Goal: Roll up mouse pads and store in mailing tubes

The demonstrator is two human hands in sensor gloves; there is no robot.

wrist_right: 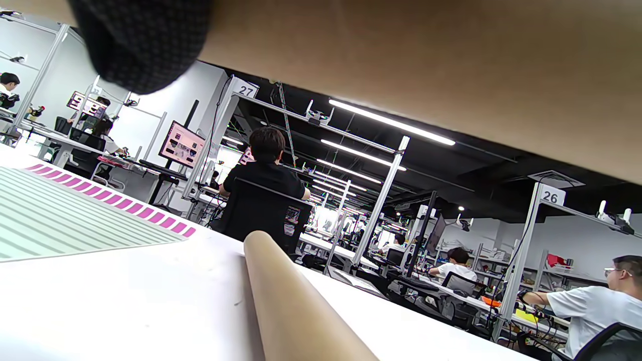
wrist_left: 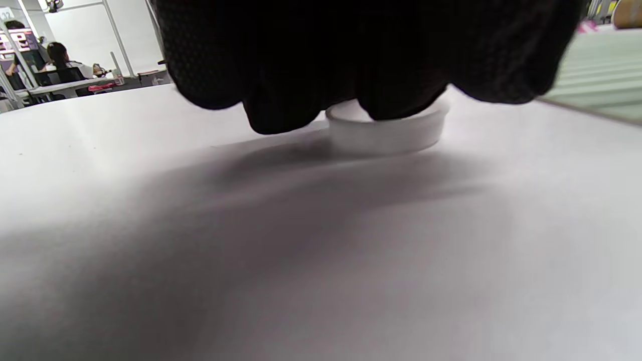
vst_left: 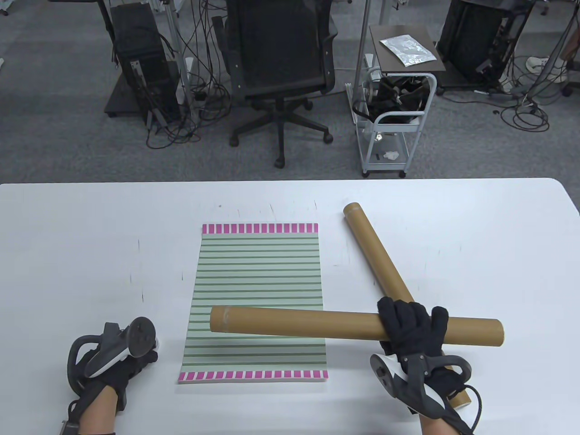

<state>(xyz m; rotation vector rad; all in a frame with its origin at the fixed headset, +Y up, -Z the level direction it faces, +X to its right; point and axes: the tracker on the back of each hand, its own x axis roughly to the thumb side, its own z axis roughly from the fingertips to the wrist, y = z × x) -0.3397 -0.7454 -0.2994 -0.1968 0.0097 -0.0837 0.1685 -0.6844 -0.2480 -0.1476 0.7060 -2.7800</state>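
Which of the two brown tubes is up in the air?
The mailing tube gripped by the right hand, held crosswise above the striped mouse pad. The other tube lies slanted on the table.

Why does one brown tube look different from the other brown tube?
The held tube is gripped by the right hand and lifted off the table, crossing over the striped mouse pad. The other tube lies on the table beside the pad, with nobody touching it. The held tube runs sideways; the other tube runs diagonally away from the person, passing under the held one. Both are long brown cardboard tubes that look alike.
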